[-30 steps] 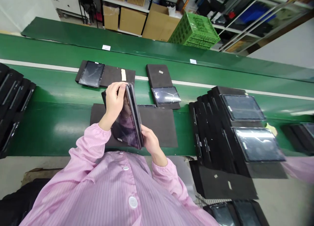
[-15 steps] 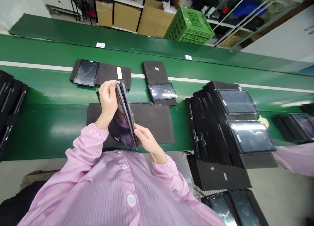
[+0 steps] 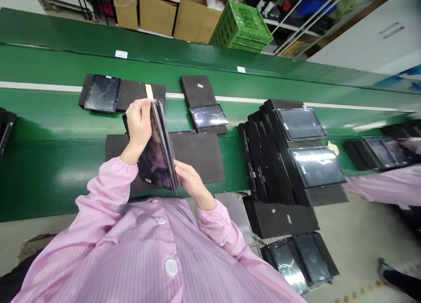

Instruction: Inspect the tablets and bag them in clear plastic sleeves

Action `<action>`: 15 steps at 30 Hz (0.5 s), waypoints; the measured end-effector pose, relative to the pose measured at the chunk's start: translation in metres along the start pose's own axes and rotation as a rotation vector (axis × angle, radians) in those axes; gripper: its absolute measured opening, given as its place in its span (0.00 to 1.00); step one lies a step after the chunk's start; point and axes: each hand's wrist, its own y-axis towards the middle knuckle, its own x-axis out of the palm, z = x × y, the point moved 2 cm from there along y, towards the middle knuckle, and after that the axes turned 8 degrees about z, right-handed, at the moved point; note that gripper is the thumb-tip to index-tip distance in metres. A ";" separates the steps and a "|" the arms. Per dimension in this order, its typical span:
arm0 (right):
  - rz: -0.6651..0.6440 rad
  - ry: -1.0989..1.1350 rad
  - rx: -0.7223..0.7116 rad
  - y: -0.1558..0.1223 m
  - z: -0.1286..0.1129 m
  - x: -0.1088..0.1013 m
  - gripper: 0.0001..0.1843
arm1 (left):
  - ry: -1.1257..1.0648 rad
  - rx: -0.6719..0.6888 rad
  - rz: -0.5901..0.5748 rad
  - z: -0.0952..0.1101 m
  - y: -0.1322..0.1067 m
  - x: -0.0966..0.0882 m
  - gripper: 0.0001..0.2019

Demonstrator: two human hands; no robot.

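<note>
I hold a dark tablet (image 3: pixel 157 151) upright and on edge above a black foam mat (image 3: pixel 200 156) on the green bench. My left hand (image 3: pixel 138 124) is closed round its far top end, fingers wrapped over the edge. My right hand (image 3: pixel 188 176) grips its near lower edge from the right side. The glossy screen faces left and reflects purple.
On the green conveyor belt (image 3: pixel 49 114) lie a tablet on foam (image 3: pixel 100 92) and another tablet (image 3: pixel 208 116) on a foam pad. Stacks of tablets on black foam (image 3: pixel 296 154) stand at right, more below near the floor (image 3: pixel 296 259). A co-worker's pink sleeve (image 3: pixel 384 184) reaches in at right.
The view has shifted, so everything sits further left and lower in frame. Both hands keep the same hold on the upright tablet.
</note>
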 end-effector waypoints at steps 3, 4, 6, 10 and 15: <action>0.020 0.052 0.036 0.004 -0.001 -0.002 0.26 | 0.014 -0.039 0.013 -0.014 0.004 0.003 0.28; 0.022 0.066 0.044 0.006 -0.002 -0.002 0.25 | 0.019 -0.054 0.017 -0.018 0.005 0.004 0.28; 0.025 0.088 0.063 0.008 -0.003 -0.003 0.24 | 0.025 -0.078 0.018 -0.025 0.006 0.005 0.29; 0.014 0.071 0.078 0.013 -0.007 -0.002 0.23 | 0.027 -0.099 0.010 -0.031 0.007 0.007 0.29; -0.013 0.003 0.060 0.018 -0.012 -0.001 0.23 | 0.009 -0.122 0.010 -0.037 0.008 0.006 0.27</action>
